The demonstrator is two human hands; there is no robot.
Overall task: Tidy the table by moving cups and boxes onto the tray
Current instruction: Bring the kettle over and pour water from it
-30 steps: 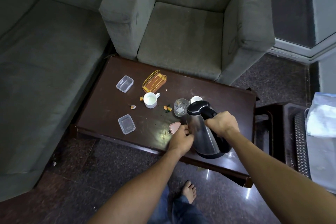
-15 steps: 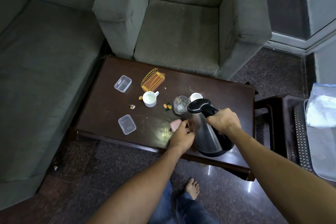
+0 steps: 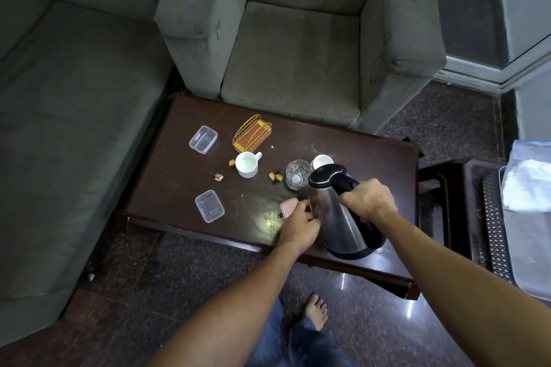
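Right hand grips the kettle on the desk; cups and boxes lie scattered.

The right hand's fingers are wrapped round the black handle of the steel kettle, which stands near the desk's front edge. The left hand lies against the kettle's left wall with its fingers curled, just beside a small pink box; I cannot tell whether it grips anything. 1 white cup stands mid-desk and another white cup just behind the kettle lid, next to a clear glass. 2 clear boxes sit further left, well apart: the far clear box and the near clear box. A yellow wire rack stands beyond the mid-desk cup. What looks like a pale tray lies off the desk at the right edge.
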